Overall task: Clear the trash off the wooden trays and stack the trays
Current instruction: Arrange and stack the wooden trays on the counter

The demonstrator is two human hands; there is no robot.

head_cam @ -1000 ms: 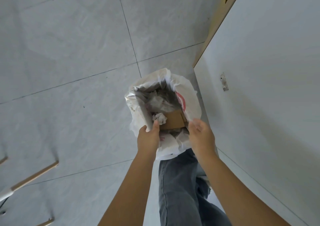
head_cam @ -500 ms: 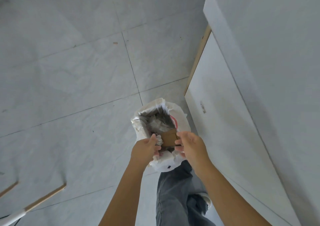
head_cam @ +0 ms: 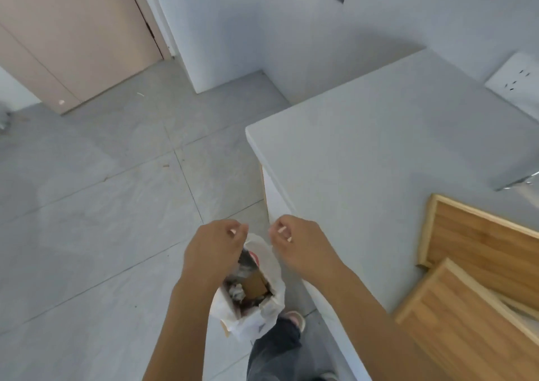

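Note:
Two wooden trays lie on the grey counter (head_cam: pixel 379 153) at the right: the far tray (head_cam: pixel 481 243) and the near tray (head_cam: pixel 466 325), whose corner overlaps the far one. No trash shows on the parts in view. On the floor below the counter's edge stands a white trash bag (head_cam: pixel 271 307), holding a brown cardboard piece (head_cam: pixel 255 283) and crumpled paper (head_cam: pixel 236 290). My left hand (head_cam: pixel 215 246) and my right hand (head_cam: pixel 300 243) hover above the bag, a little apart. Their fingers are loosely curled and hold nothing.
My leg in grey trousers (head_cam: pixel 277 351) and a shoe (head_cam: pixel 294 319) stand right beside the bag. A shiny object (head_cam: pixel 519 183) lies at the counter's right edge, and a wall socket (head_cam: pixel 516 81) sits above it. A beige door (head_cam: pixel 73 36) is at the far left.
Both hands let go of the cardboard in the bag and rose above it. The view swung up, so the counter and the trays came into sight.

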